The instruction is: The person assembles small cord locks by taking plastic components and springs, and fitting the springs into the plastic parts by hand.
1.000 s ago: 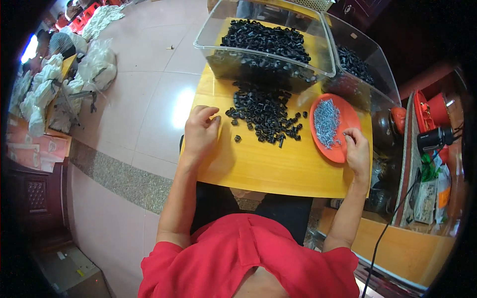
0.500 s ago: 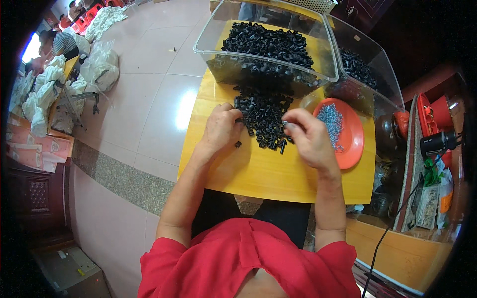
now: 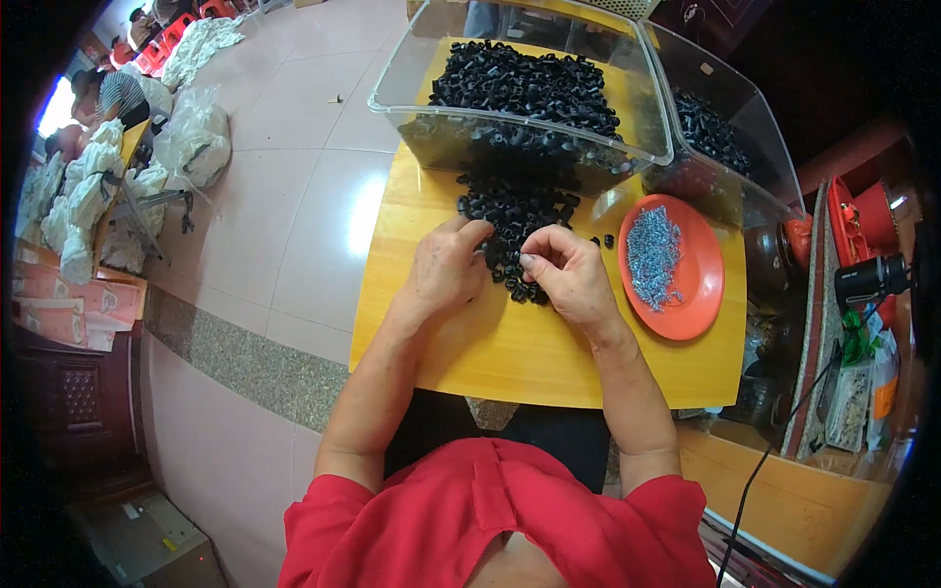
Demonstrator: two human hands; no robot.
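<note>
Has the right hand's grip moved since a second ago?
Yes, leftward: the right hand moved its grip from the right rim of the red plate to left of it, by the black parts.

A yellow table (image 3: pixel 470 367) spreads beneath both the left hand (image 3: pixel 453 267) and the right hand (image 3: pixel 570 274). Left of the left hand, pale floor tiles (image 3: pixel 284 196) shine with a bright patch of light (image 3: pixel 364 218); a speckled grey strip (image 3: pixel 240 343) crosses them. Red seats (image 3: pixel 174 32) stand far beyond it. Right of the right hand is a wooden cabinet (image 3: pixel 784 472).

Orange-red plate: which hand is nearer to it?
Right. The right hand is left of the orange-red plate, apart from it; the left hand is farther left, by the black pieces.
</note>
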